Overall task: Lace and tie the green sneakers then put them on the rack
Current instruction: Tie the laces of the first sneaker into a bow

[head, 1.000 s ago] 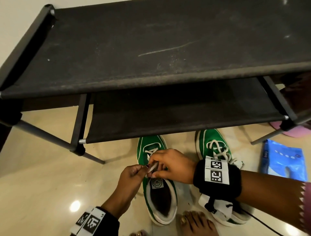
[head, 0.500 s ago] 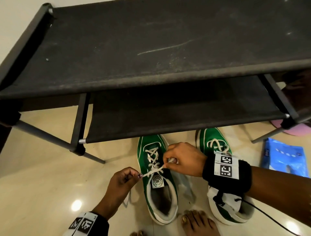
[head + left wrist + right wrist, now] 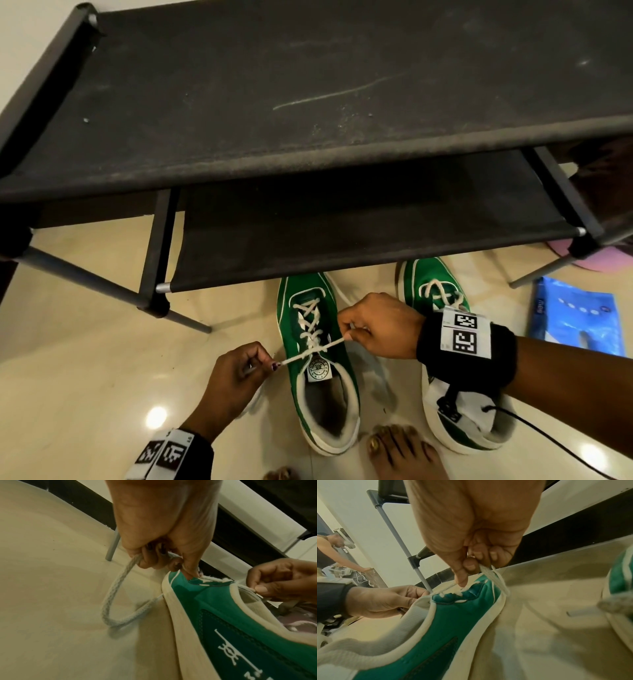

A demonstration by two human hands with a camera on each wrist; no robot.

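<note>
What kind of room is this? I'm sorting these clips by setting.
Probably a home entryway or hall. A black two-tier shoe rack stands on a glossy tiled floor, two green sneakers sit in front of it, and the person tying the lace is barefoot.

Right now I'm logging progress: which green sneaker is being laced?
The left green sneaker, beside the bare foot: the left hand and right hand each pinch an end of its lace. The right green sneaker is untouched.
</note>
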